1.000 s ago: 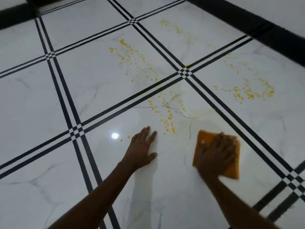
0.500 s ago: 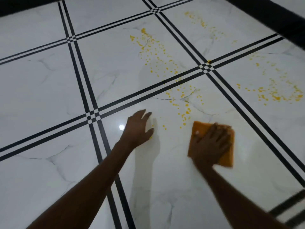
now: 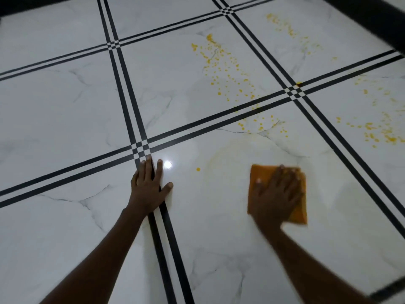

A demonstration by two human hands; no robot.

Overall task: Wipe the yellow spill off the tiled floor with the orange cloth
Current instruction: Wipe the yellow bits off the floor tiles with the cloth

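Note:
My right hand lies flat on the folded orange cloth, pressing it on the white tiled floor. Beyond the cloth a faint yellowish smear curves across the tile. Yellow spill drops run in a band across the tile further away, with another patch at the right and a fainter one at the far right top. A single drop sits between my hands. My left hand rests flat, fingers spread, on the black tile stripes.
Black double stripes divide the white marble tiles into a grid. A dark border runs along the top right. A light reflection shines beside my left hand.
The right hand swept the cloth over the near drops, which are gone, leaving a faint smear. My left hand shifted left onto the black stripes. The view moved forward and left.

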